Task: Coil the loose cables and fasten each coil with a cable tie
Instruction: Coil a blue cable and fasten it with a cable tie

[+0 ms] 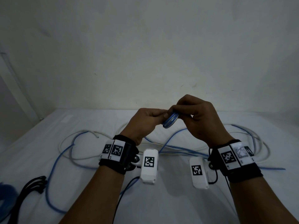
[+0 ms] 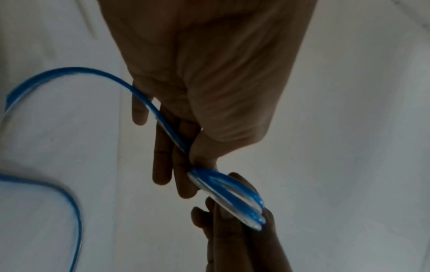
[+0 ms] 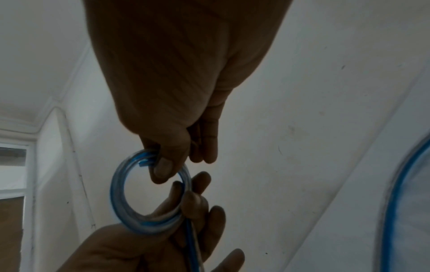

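coil [image 1: 170,121]: small blue-white ring, held up over the bed's [image 1: 48,159] far edge
left hand [image 1: 146,122]: pinching coil
right hand [image 1: 199,117]: pinching coil too
loose cables [image 1: 186,149]: sprawled mid-bed

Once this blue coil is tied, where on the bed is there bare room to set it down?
Bare sheet lies between the forearms, and at far left near the wall. The middle is crowded with loose blue and white cables; black ties sit front left.
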